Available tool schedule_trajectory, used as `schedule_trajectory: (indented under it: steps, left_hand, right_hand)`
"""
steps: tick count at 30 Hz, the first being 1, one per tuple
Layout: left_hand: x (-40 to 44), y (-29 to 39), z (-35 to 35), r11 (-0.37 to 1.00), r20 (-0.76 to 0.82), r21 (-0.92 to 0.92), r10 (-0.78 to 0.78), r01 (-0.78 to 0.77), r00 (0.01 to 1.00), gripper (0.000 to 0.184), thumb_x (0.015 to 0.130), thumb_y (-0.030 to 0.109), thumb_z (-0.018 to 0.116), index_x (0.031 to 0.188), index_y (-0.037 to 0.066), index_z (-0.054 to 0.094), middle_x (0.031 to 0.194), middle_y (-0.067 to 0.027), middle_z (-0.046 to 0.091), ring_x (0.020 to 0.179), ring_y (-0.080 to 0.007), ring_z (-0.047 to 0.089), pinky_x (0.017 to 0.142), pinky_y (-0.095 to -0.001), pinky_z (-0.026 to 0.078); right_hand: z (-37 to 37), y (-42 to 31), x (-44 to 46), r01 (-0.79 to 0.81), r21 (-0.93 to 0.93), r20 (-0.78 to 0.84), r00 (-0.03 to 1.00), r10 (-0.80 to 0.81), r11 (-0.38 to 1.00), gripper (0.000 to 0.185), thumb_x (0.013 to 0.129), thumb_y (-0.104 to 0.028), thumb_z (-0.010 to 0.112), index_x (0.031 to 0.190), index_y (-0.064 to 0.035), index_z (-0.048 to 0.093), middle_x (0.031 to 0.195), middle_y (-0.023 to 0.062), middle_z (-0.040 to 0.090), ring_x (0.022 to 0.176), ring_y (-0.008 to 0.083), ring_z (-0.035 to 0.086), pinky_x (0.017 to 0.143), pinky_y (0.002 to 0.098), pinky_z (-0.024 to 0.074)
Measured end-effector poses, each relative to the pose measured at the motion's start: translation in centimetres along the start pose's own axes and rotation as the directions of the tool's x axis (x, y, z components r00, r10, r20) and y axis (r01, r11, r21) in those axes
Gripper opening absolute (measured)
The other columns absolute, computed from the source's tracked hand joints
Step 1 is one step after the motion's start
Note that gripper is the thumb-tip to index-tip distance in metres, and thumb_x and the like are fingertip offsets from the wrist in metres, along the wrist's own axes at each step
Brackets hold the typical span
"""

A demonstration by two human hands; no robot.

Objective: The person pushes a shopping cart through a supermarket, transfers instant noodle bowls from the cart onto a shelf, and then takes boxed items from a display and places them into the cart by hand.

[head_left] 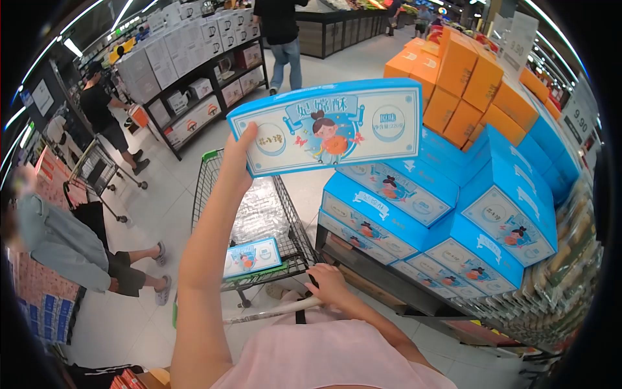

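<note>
My left hand [242, 152] grips the left end of a long blue-and-white pastry box [332, 133], raised in front of me. Its printed front, with a cartoon girl and Chinese lettering, faces me. Lower down, my right hand [329, 285] is closed around the right part of the shopping cart handle [269, 313]. A small dark piece shows by its fingers; I cannot make out what it is. Inside the cart [285, 201], a similar box [251, 257] lies at the near end, over a clear plastic-like sheet.
Stacked blue boxes [376, 211] stand on a display at the right, with orange boxes [447, 84] behind. A person in grey [65, 227] is at the left, near another cart [97, 168]. Shelves of cartons [188, 52] and a person in black [277, 32] are farther off.
</note>
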State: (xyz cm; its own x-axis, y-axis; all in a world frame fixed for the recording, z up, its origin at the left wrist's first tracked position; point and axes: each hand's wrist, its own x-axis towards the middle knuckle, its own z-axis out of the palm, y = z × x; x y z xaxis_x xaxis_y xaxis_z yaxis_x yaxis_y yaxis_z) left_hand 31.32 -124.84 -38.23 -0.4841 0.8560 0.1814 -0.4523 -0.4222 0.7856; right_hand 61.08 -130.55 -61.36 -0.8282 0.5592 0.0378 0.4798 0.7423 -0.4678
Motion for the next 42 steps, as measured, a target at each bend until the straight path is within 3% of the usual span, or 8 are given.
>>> schedule_trajectory:
  steps: [6, 12, 21, 27, 31, 35, 39, 42]
  left_hand:
    - [-7.6, -0.4, -12.2, 0.958, -0.023, 0.207, 0.208, -0.199, 0.978, 0.066, 0.076, 0.033, 0.079, 0.125, 0.002, 0.049, 0.116, -0.0109, 0.061, 0.105, -0.0217, 0.06, 0.09, -0.0361, 0.05]
    - [-14.7, 0.7, -18.6, 0.855, -0.153, 0.504, 0.227, -0.122, 0.962, 0.072, 0.073, 0.032, 0.082, 0.128, 0.002, 0.046, 0.112, -0.0097, 0.061, 0.105, -0.0198, 0.059, 0.09, -0.0347, 0.048]
    - [-17.2, -8.1, -33.1, 0.782, -0.73, 0.225, -0.26, 0.581, 0.632, 0.061, 0.08, 0.029, 0.078, 0.121, -0.005, 0.049, 0.108, -0.017, 0.064, 0.092, -0.0252, 0.067, 0.077, -0.0377, 0.057]
    - [-18.6, -11.9, -36.9, 0.709, -0.727, 0.044, -0.461, 0.704, 0.509, 0.051, 0.082, 0.028, 0.076, 0.115, -0.006, 0.056, 0.105, -0.0196, 0.067, 0.087, -0.0294, 0.069, 0.072, -0.0441, 0.058]
    - [-18.8, -15.9, -42.7, 0.621, -0.559, -0.018, -0.656, 0.783, 0.508, 0.071, 0.081, 0.038, 0.076, 0.127, -0.009, 0.047, 0.119, -0.0236, 0.061, 0.107, -0.0333, 0.063, 0.089, -0.0476, 0.052]
    - [-19.4, -16.4, -41.0, 0.029, -0.827, 0.495, -0.292, 0.869, 0.481, 0.114, 0.066, 0.055, 0.082, 0.14, -0.011, 0.025, 0.143, -0.0305, 0.037, 0.135, -0.0366, 0.038, 0.109, -0.0438, 0.034]
    - [-20.7, -19.7, -46.1, 0.021, -0.672, 0.654, -0.441, 0.756, 0.594, 0.106, 0.066, 0.051, 0.082, 0.136, -0.01, 0.03, 0.133, -0.0313, 0.048, 0.124, -0.0392, 0.05, 0.1, -0.0437, 0.044]
    - [-20.9, -18.2, -43.4, 0.016, -0.677, 0.682, -0.363, 0.731, 0.64, 0.098, 0.066, 0.046, 0.083, 0.131, -0.009, 0.035, 0.126, -0.031, 0.053, 0.115, -0.0399, 0.057, 0.096, -0.0437, 0.047]
  right_hand:
    - [-0.3, -0.1, 0.3, -0.013, -0.021, 0.059, 0.998, 0.014, 1.0, 0.04, 0.084, -0.034, 0.065, 0.115, -0.0083, 0.064, 0.128, 0.0095, 0.059, 0.125, 0.0289, 0.048, 0.103, 0.0446, 0.0374]
    - [0.4, 0.6, 0.4, 0.067, 0.014, -0.038, 0.997, -0.066, 0.998, 0.037, 0.081, -0.028, 0.068, 0.111, -0.006, 0.064, 0.12, 0.0111, 0.063, 0.12, 0.0303, 0.052, 0.1, 0.0457, 0.0397]
    - [0.0, 0.2, 0.4, 0.025, 0.027, -0.006, 1.0, -0.024, 0.999, 0.035, 0.079, -0.026, 0.069, 0.108, -0.0053, 0.065, 0.121, 0.0113, 0.063, 0.12, 0.031, 0.052, 0.1, 0.0456, 0.0404]
    - [-0.1, -0.1, 0.6, 0.013, 0.016, -0.012, 1.0, -0.013, 1.0, 0.034, 0.08, -0.024, 0.068, 0.108, -0.0054, 0.065, 0.122, 0.011, 0.063, 0.121, 0.0307, 0.052, 0.1, 0.0448, 0.0404]
    - [0.0, 0.0, 0.7, -0.005, 0.025, -0.008, 1.0, 0.005, 1.0, 0.034, 0.079, -0.024, 0.068, 0.108, -0.0052, 0.065, 0.122, 0.0109, 0.062, 0.121, 0.0304, 0.052, 0.1, 0.0443, 0.0403]
    - [-0.4, -0.3, 0.8, -0.015, 0.026, -0.001, 1.0, 0.015, 1.0, 0.034, 0.079, -0.025, 0.068, 0.107, -0.0053, 0.066, 0.122, 0.0105, 0.063, 0.121, 0.03, 0.052, 0.1, 0.0443, 0.0406]
    - [0.1, -0.4, 0.8, -0.014, -0.002, -0.001, 1.0, 0.014, 1.0, 0.034, 0.079, -0.026, 0.068, 0.106, -0.0061, 0.066, 0.121, 0.0099, 0.063, 0.12, 0.0296, 0.053, 0.099, 0.0447, 0.0408]
    - [-0.2, -0.5, 1.0, -0.002, -0.014, 0.0, 1.0, 0.002, 1.0, 0.034, 0.08, -0.026, 0.068, 0.106, -0.0062, 0.066, 0.122, 0.0097, 0.063, 0.12, 0.0298, 0.052, 0.099, 0.0445, 0.0406]
